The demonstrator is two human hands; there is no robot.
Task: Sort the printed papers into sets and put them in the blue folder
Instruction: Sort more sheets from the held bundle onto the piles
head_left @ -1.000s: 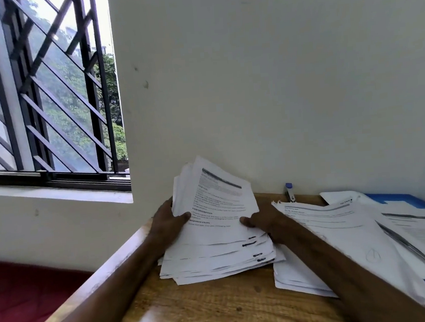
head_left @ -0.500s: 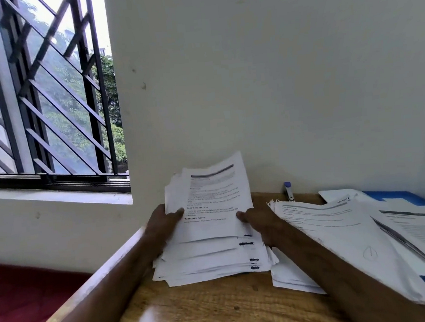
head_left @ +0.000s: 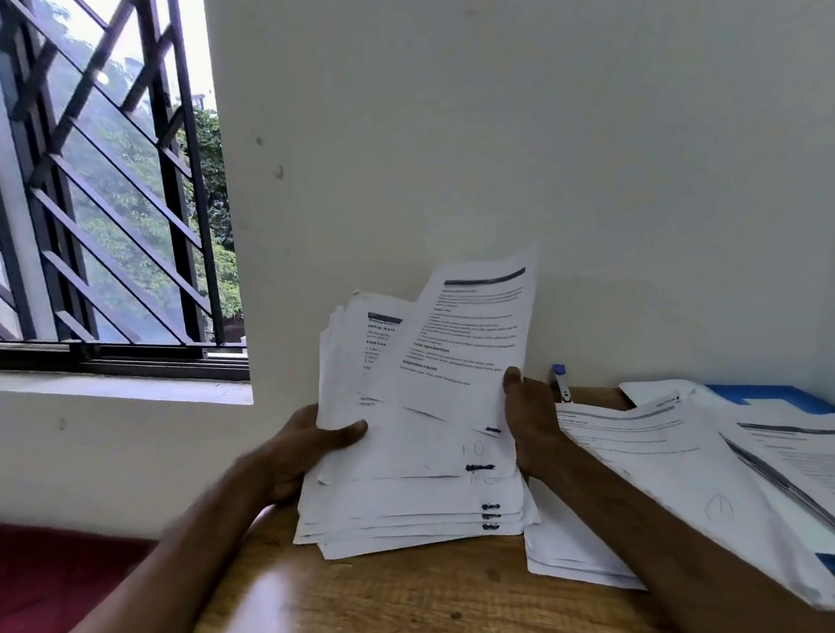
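Papers [head_left: 411,511] sit on the table [head_left: 379,614] between the two grips, upper sheets tilted up: the left hand [head_left: 311,449] clasps their left edge, and the right hand [head_left: 529,422] seems to pinch the top sheet [head_left: 462,342], fingers hidden behind. Peel only that sheet rightward, left thumb pinning the rest, toward the folder [head_left: 771,396] beyond the right hand.

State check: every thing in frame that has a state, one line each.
left hand, grips the upper sheets' left edge
right hand, pinches the top sheet's right edge
top sheet, lifted, skewed to the right
upper sheets, raised off the paper stack
paper stack, flat on the desk, edges uneven
blue folder, flat, mostly covered by papers
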